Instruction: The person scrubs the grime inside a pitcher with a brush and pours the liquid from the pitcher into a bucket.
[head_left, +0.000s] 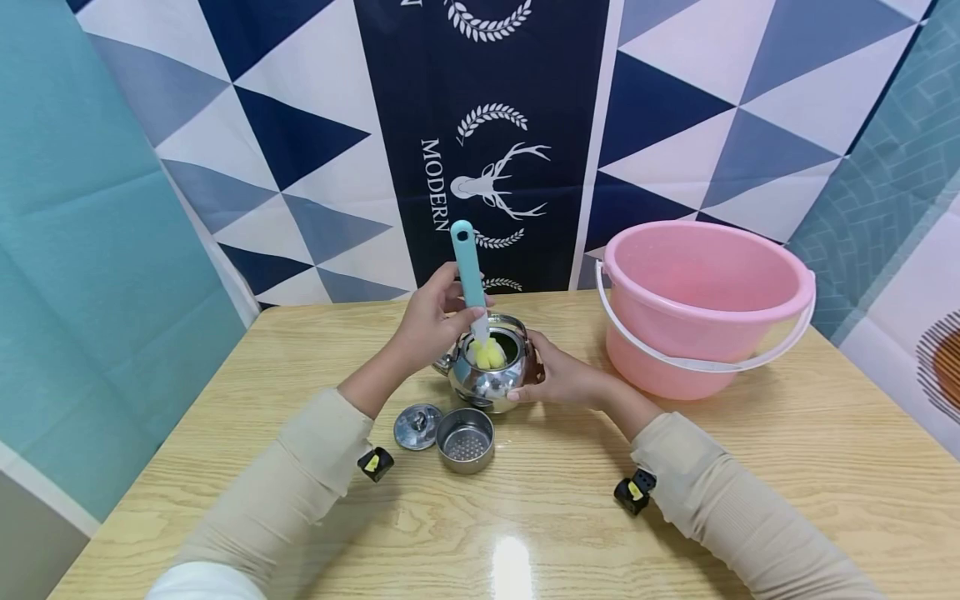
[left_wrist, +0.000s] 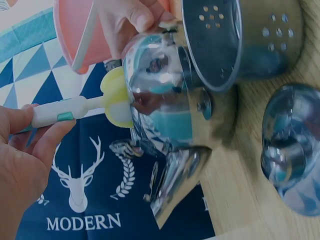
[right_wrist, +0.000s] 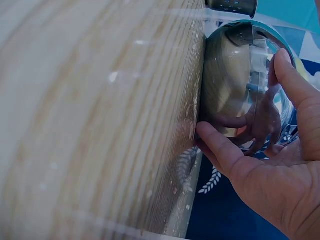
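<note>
Left hand (head_left: 433,319) grips a brush (head_left: 468,279) by its handle (head_left: 464,250), sponge head (head_left: 490,356) in a metal kettle (head_left: 480,386) on the bench (head_left: 570,525); right hand (head_left: 558,375) cups the kettle's side, a sound hold, though probably slippery.

Your head view was bright and evenly lit, apparently from overhead, with a hard white glare patch on the wooden table (head_left: 570,517) near the bottom edge and soft shadows beside your left sleeve (head_left: 307,467) and the base of the pink bucket (head_left: 667,382). The metal teapot (head_left: 480,387) threw back small highlights and mirrored reflections. Wide-angle stretch splayed the table's sides outward. Your left wrist view was dimmer, with a bluish, hazy cast and soft detail on the teapot lid (left_wrist: 302,135). Your right wrist view was hazy too, its near tabletop blurred and dotted with pale glare spots.
</note>
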